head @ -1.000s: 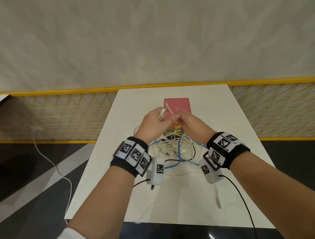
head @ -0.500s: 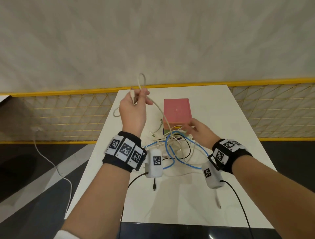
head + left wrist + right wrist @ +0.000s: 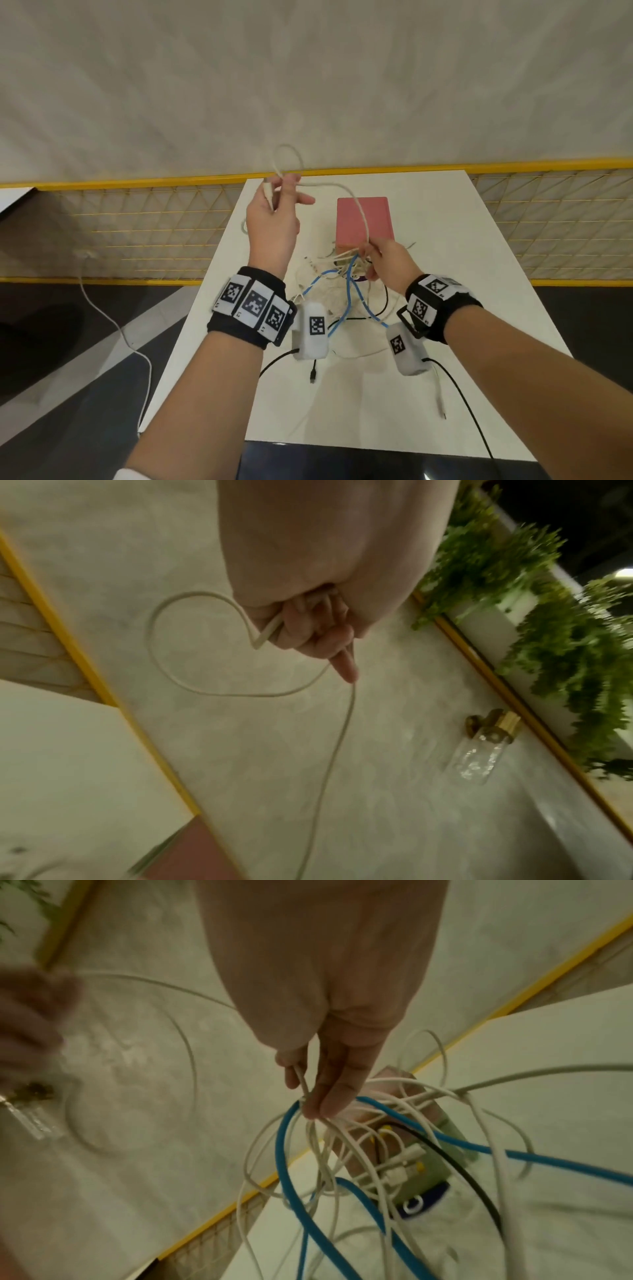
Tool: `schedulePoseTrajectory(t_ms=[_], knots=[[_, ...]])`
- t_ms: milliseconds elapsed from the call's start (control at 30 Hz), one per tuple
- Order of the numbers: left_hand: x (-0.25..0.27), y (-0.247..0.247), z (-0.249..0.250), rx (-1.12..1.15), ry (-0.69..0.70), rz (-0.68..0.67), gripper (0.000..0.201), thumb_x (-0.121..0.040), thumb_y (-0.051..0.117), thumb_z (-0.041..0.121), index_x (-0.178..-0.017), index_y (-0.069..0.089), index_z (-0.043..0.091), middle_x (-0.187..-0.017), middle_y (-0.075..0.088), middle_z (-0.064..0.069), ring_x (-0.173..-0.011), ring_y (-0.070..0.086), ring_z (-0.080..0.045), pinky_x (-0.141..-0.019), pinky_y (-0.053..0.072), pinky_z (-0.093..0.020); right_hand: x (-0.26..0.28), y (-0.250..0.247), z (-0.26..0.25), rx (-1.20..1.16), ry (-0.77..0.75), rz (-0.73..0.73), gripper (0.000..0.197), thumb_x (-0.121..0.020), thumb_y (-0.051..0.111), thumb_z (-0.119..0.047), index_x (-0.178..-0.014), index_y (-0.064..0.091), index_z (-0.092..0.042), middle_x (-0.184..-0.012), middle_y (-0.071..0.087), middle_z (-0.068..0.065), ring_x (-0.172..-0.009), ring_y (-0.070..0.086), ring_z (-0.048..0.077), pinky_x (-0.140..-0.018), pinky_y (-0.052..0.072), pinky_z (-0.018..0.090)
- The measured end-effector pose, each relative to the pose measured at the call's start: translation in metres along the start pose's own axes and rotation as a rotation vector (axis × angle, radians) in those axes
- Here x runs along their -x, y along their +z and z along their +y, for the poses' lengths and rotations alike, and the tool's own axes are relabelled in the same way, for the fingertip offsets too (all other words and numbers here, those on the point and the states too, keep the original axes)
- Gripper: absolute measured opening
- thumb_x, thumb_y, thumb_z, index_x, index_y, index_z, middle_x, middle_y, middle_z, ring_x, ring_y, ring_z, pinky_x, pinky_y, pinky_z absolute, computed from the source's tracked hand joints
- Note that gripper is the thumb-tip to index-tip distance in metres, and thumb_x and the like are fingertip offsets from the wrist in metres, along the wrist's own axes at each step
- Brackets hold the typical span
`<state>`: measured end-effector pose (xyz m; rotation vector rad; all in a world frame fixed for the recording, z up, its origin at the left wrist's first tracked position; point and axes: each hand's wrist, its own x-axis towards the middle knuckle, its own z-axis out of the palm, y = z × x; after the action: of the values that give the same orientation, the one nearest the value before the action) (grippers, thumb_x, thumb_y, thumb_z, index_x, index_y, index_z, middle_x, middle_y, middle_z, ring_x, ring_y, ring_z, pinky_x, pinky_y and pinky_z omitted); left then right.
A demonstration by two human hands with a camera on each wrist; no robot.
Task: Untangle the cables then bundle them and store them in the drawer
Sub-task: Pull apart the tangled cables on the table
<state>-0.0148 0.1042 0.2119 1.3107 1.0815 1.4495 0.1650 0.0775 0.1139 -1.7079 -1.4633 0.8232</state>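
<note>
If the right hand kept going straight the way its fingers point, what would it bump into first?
Probably the tangled bundle of white, blue and black cables right at the tips of the right hand, which pinches a white strand. Behind the tangle sits the pink box with small drawers; depth is unclear.

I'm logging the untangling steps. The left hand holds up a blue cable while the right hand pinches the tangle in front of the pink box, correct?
Not quite: the cable in the left hand is a white cable, not blue, as the head and left wrist views show. The blue cable stays in the tangle that the right hand pinches before the pink box.
</note>
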Motion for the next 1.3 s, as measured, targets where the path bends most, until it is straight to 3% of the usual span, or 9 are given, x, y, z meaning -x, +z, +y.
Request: schedulePoseTrajectory(t_ms=[100, 233, 333, 433, 633, 767, 933, 1100, 1300], knots=[[0.004, -0.002, -0.024, -0.127, -0.182, -0.070, 0.035, -0.092, 0.060, 0.050, -0.102, 0.061, 0.017, -0.072, 0.074, -0.005, -0.038, 0.035, -0.009, -0.040, 0.030, -0.019, -0.005, -0.011, -0.012, 0.024, -0.042, 0.020, 0.025, -0.101, 0.033, -0.014, -0.102, 0.057, -0.009, -0.084, 0.062, 0.011, -0.051, 0.057, 0.026, -0.054, 0.057, 0.038], [0.023, 0.019, -0.054, -0.320, -0.177, -0.297, 0.020, -0.084, 0.073, 0.038, -0.098, 0.068, 0.026, -0.077, 0.072, 0.000, -0.069, 0.066, -0.010, -0.061, 0.046, -0.023, -0.008, -0.016, -0.033, 0.047, -0.193, 0.026, 0.027, -0.100, 0.039, -0.016, -0.112, 0.063, -0.014, -0.072, 0.062, -0.002, -0.052, 0.055, 0.007, -0.054, 0.049, 0.027], [0.033, 0.039, -0.069, -0.402, -0.126, -0.330, 0.007, -0.086, 0.068, 0.025, -0.091, 0.064, 0.022, -0.072, 0.063, 0.007, -0.071, 0.062, -0.014, -0.066, 0.047, -0.028, -0.005, -0.014, -0.045, -0.119, -0.235, -0.052, 0.025, -0.099, 0.044, -0.014, -0.114, 0.065, -0.015, -0.080, 0.067, -0.005, -0.070, 0.065, -0.001, -0.066, 0.050, 0.012], [0.033, 0.045, -0.077, -0.468, -0.104, -0.311, 0.012, -0.090, 0.063, 0.027, -0.083, 0.066, 0.018, -0.071, 0.064, 0.001, -0.069, 0.058, -0.021, -0.067, 0.049, -0.035, -0.002, -0.024, -0.046, -0.206, -0.229, -0.044, 0.024, -0.098, 0.046, -0.011, -0.107, 0.065, -0.022, -0.074, 0.064, -0.003, -0.063, 0.064, -0.005, -0.064, 0.052, 0.014], [0.024, 0.047, -0.090, -0.878, -0.012, -0.359, 0.028, -0.090, 0.058, 0.047, -0.096, 0.071, 0.022, -0.082, 0.070, -0.002, -0.078, 0.064, -0.026, -0.067, 0.049, -0.033, -0.003, -0.036, -0.027, -0.143, -0.228, 0.099, 0.022, -0.097, 0.048, -0.023, -0.096, 0.068, -0.032, -0.072, 0.062, 0.000, -0.066, 0.060, 0.024, -0.075, 0.055, 0.048], [0.024, 0.037, -0.101, -1.037, -0.114, -0.348, 0.022, -0.088, 0.059, 0.036, -0.096, 0.071, 0.020, -0.094, 0.071, -0.006, -0.089, 0.066, -0.032, -0.071, 0.050, -0.032, -0.003, -0.049, -0.037, -0.207, -0.274, 0.180, 0.024, -0.098, 0.046, -0.020, -0.094, 0.066, -0.034, -0.075, 0.059, 0.007, -0.062, 0.051, 0.021, -0.065, 0.046, 0.037], [0.026, 0.052, -0.079, -0.398, -0.082, -0.328, 0.018, -0.090, 0.065, 0.029, -0.099, 0.065, 0.013, -0.070, 0.060, -0.006, -0.058, 0.058, -0.013, -0.053, 0.050, -0.028, -0.004, -0.051, -0.049, -0.231, -0.319, 0.127, 0.023, -0.099, 0.045, -0.015, -0.101, 0.066, -0.023, -0.080, 0.060, 0.005, -0.065, 0.053, 0.019, -0.062, 0.047, 0.023], [0.015, 0.064, -0.082, -0.367, -0.158, -0.342, 0.031, -0.089, 0.068, 0.034, -0.086, 0.074, 0.004, -0.075, 0.070, -0.026, -0.064, 0.066, -0.036, -0.067, 0.058, -0.051, -0.003, -0.045, -0.048, -0.298, -0.320, 0.170, 0.027, -0.096, 0.046, -0.007, -0.118, 0.059, -0.018, -0.104, 0.061, 0.014, -0.082, 0.058, 0.013, -0.069, 0.051, 0.017], [-0.001, 0.061, -0.064, -0.226, -0.146, -0.251, 0.017, -0.091, 0.068, 0.015, -0.077, 0.072, 0.007, -0.050, 0.052, 0.003, -0.042, 0.049, -0.005, -0.051, 0.048, -0.021, 0.004, -0.018, -0.006, 0.021, -0.219, 0.039, 0.031, -0.093, 0.053, -0.012, -0.125, 0.057, -0.015, -0.105, 0.063, 0.002, -0.078, 0.057, 0.006, -0.074, 0.050, 0.027]])
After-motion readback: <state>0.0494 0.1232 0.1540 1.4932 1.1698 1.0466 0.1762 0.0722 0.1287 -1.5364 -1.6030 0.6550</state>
